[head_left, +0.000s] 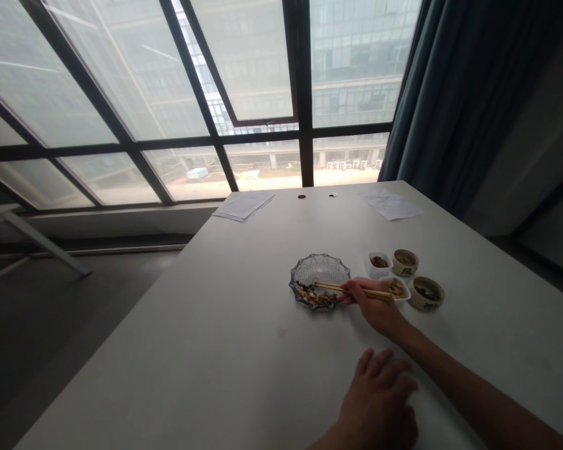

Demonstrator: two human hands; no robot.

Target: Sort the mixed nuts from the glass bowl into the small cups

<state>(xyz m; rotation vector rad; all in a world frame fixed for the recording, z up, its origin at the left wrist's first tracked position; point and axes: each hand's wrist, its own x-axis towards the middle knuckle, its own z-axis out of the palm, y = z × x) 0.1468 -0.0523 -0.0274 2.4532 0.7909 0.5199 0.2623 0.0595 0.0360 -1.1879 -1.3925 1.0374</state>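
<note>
My right hand (pixel 370 306) is closed around a pair of wooden chopsticks (pixel 329 286). Their tips reach into a clear glass bowl (pixel 296 270) with a scalloped rim. Small brown, dark and pale pieces (pixel 316 297) lie along the bowl's near side; whether the tips pinch one is too small to tell. Partly behind my right hand is a white square dish (pixel 406 289) with light brown pieces. Nearer to me, my left hand (pixel 380 394) is palm down over the table with its fingers apart, holding nothing.
Behind the near dish stand another white dish (pixel 376 272) with brown pieces and a small beige bowl (pixel 406 269). A second beige bowl (pixel 429 304) with dark contents is to the right. Paper sheets (pixel 244 205) and a crumpled sheet (pixel 391 203) lie on the white table (pixel 206 350).
</note>
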